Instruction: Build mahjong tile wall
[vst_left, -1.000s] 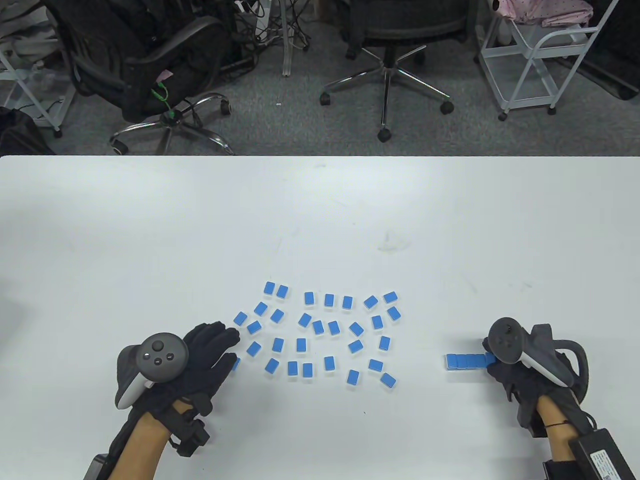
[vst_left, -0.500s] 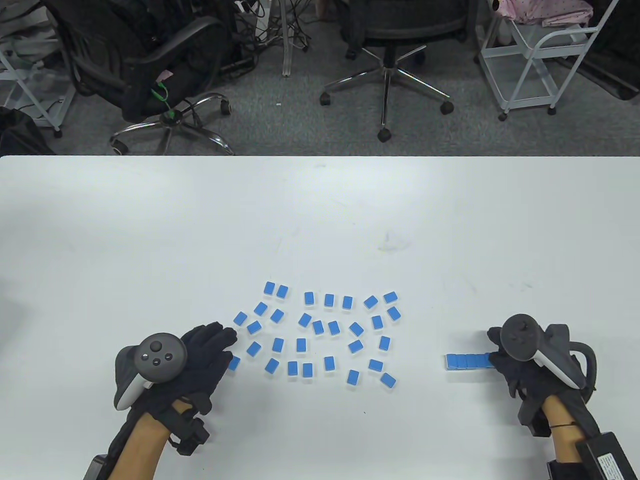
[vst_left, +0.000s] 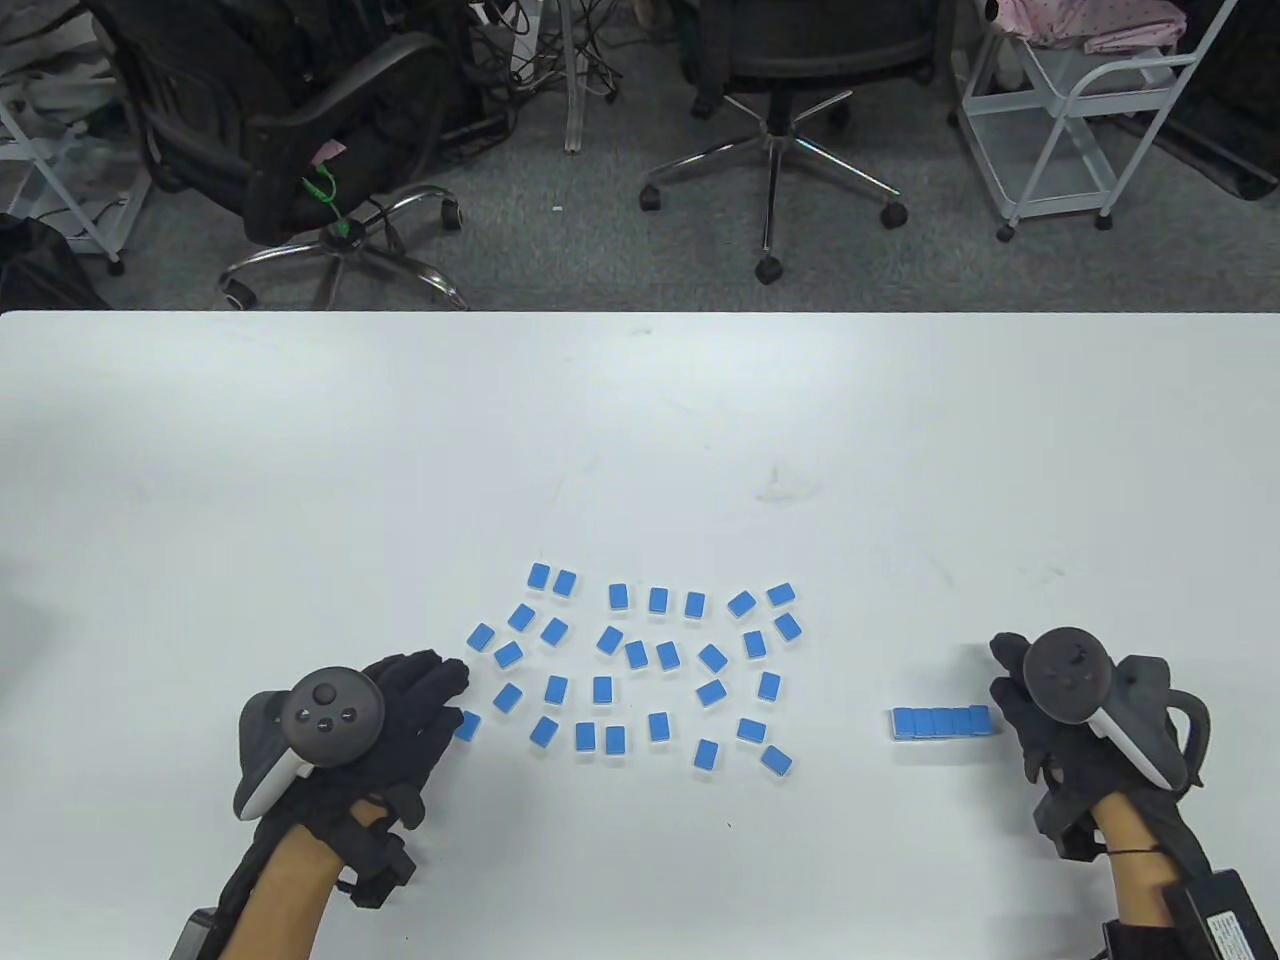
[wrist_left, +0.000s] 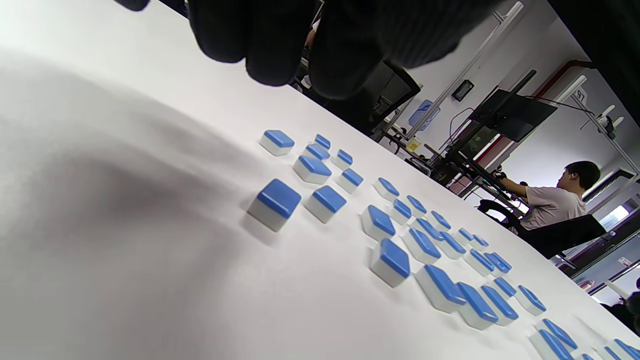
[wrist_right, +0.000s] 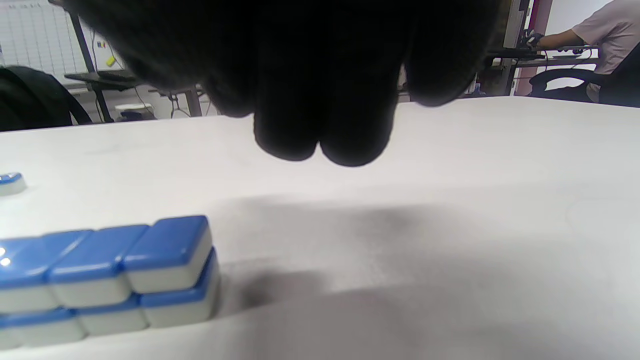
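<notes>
On the white table (vst_left: 640, 430), right of centre near the front edge: short wall of blue-backed white mahjong tiles (vst_left: 943, 722), five across; right wrist view shows it two layers high (wrist_right: 107, 277), blue backs up, ends flush. Right hand (vst_left: 1075, 725) in black sensor glove sits just beside the wall's right end, clear of it, nothing in its grip. Fingers hang loosely curled above the table in the right wrist view (wrist_right: 320, 125), shadow on the surface below. Grey tracker (vst_left: 1068, 675) on the back of the hand

Loose blue-backed tiles (vst_left: 640, 665) scattered face down mid-table, well apart from the wall, mostly not touching each other. Left hand (vst_left: 395, 715) in black glove lies at the left edge of the scatter, fingers extended and relaxed, grip released. One loose tile (vst_left: 467, 726) sits just at its fingertips; contact cannot be told. Left wrist view: fingertips (wrist_left: 280, 45) above the table, nearest tile (wrist_left: 275, 203) apart from them
</notes>
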